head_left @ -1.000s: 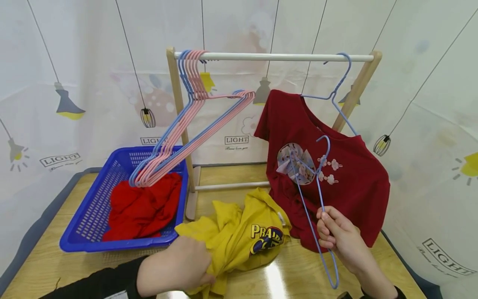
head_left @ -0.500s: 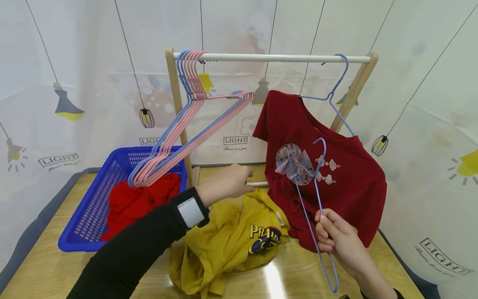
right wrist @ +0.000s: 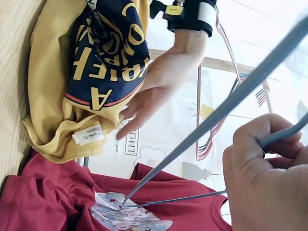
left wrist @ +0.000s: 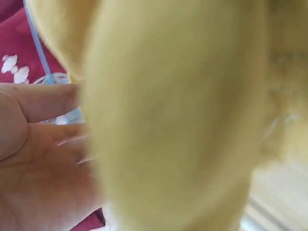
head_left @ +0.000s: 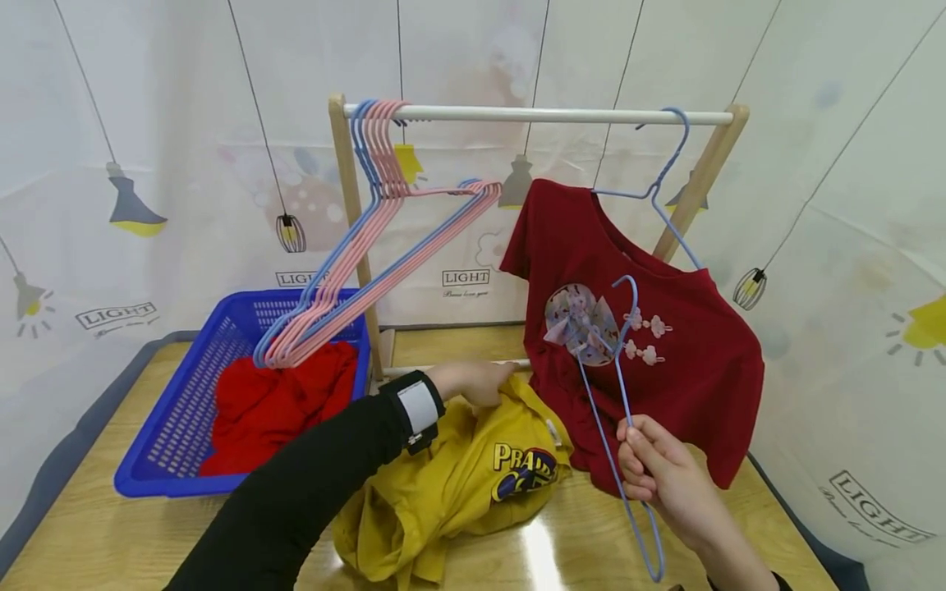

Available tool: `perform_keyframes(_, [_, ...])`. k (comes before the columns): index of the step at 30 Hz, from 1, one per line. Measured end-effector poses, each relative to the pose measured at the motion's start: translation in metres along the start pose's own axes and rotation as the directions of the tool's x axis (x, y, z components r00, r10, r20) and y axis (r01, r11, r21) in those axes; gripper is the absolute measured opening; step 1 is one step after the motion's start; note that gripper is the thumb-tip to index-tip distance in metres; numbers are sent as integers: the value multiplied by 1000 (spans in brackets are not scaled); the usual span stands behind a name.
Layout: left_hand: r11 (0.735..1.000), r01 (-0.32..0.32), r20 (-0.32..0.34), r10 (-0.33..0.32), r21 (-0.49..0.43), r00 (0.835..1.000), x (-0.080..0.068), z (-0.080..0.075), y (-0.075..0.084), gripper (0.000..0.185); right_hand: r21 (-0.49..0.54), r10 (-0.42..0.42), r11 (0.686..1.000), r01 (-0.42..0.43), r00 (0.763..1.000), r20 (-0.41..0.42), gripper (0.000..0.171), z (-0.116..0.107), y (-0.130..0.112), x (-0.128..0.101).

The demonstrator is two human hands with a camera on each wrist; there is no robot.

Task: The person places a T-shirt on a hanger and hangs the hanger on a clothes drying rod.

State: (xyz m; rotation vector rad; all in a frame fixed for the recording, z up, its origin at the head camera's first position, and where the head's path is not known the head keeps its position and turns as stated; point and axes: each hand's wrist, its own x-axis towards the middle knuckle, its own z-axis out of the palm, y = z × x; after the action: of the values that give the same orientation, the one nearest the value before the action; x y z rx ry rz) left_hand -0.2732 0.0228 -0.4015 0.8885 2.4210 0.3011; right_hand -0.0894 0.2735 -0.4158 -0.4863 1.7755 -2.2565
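My right hand pinches the blue hanger by its lower wire, hook up, in front of the hung red shirt. My left hand lies with straight fingers on the far edge of the yellow shirt, gripping nothing yet. I judge I should find the collar near the white tag and lift it clear. The yellow shirt lies crumpled on the table, navy print up
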Motion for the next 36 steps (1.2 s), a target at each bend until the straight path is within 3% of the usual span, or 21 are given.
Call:
perform_keyframes(2, [1000, 10, 3, -10, -13, 1000, 2, 3, -1, 58, -3, 3, 1000, -3, 1000, 1, 24, 1, 0, 1])
perform_keyframes(6, [998, 69, -38, -69, 5, 997, 3, 5, -3, 12, -6, 2, 1000, -2, 1000, 1, 23, 2, 0, 1])
perform_keyframes(8, [997, 72, -59, -73, -8, 996, 2, 4, -6, 31, -3, 1, 1000, -1, 1000, 2, 24, 2, 0, 1])
perform_keyframes(10, [998, 33, -93, -39, -62, 995, -2, 3, -11, 45, -4, -1, 1000, 1, 1000, 0, 24, 1, 0, 1])
perform_keyframes(12, [992, -38, -148, 20, -119, 989, -9, 1, -15, 46, -1, -6, 1000, 6, 1000, -4, 24, 0, 0, 0])
perform_keyframes(14, [977, -127, -216, 88, -172, 972, -18, -2, -19, 38, -3, -16, 1000, 16, 1000, -7, 24, -1, -1, 0])
perform_keyframes(19, [897, -317, -387, 186, -308, 903, -39, -11, -15, 20, -4, -37, 999, 37, 999, -8, 25, -3, -3, -1])
perform_keyframes(23, [846, -428, -513, 226, -318, 828, -55, -18, -6, 18, -15, -36, 999, 36, 999, 0, 24, -4, -5, 0])
perform_keyframes(28, [852, -472, -630, 240, -229, 739, -75, -25, 1, 16, -72, -39, 997, 38, 999, -12, 22, -4, -7, 0])
perform_keyframes(36, [886, -457, -710, 278, -71, 647, -113, -36, -3, 13, -178, -114, 979, 103, 992, -50, 25, -12, -8, -5])
